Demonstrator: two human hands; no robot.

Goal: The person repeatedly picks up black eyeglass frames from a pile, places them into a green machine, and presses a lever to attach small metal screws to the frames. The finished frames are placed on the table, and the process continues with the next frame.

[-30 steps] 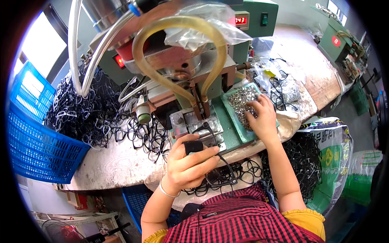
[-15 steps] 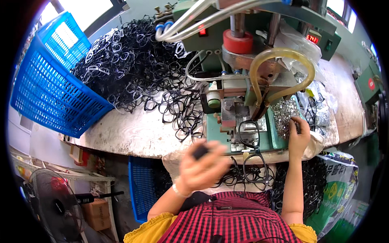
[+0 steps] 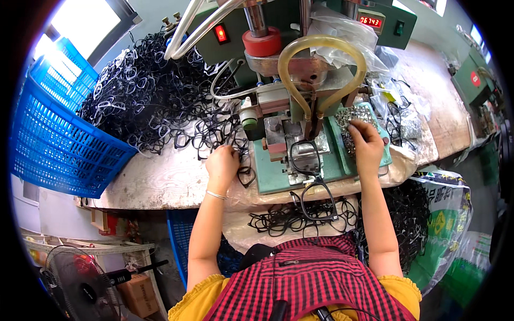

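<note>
My left hand [image 3: 222,164] is closed at the near edge of loose black eyeglass frames [image 3: 214,134]; its fingertips are hidden, and whatever they pinch does not show. To the right, my right hand [image 3: 368,144] pinches among small shiny metal parts [image 3: 354,115] in a green tray [image 3: 383,140]; anything between the fingertips is too small to tell. Between the hands, a black eyeglass frame [image 3: 317,199] hangs at the front of a green press [image 3: 267,170], its upper rim under the press head [image 3: 314,125]. The curved yellowish hose [image 3: 284,56] loops above it.
A large heap of frames [image 3: 144,96] lies at the back left beside a tilted blue basket [image 3: 64,139]. More frames [image 3: 278,220] rest below the table edge, near a sack [image 3: 441,214]. Clear plastic bags [image 3: 348,35] lie behind the tray. A fan [image 3: 83,283] stands lower left.
My left hand has moved from in front of the press, up and left to the loose frames. My right hand stays at the metal parts. The whole view has shifted.
</note>
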